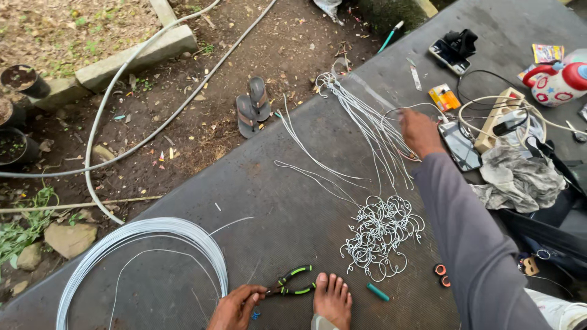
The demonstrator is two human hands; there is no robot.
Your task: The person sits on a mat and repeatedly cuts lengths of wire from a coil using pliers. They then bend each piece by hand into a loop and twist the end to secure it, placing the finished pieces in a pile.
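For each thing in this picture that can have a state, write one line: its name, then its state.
Left hand: resting on the pliers' jaw end.
Pliers: lying flat, handles apart.
Right hand: gripping cut wires.
Cut wires: straight, bundled, fanned.
Wire hooks: bent, piled.
Wire coil: wound, lying flat.

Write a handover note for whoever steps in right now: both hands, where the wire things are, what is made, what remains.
Left hand: resting on the concrete slab, fingers at the green-handled pliers, beside the bare foot.
Right hand: reaching into the bundle of cut straight wires; grip unclear.
Done: a pile of bent wire hooks near the foot.
Left: many straight wires unbent; the big wire coil lies at the slab's near-left edge.
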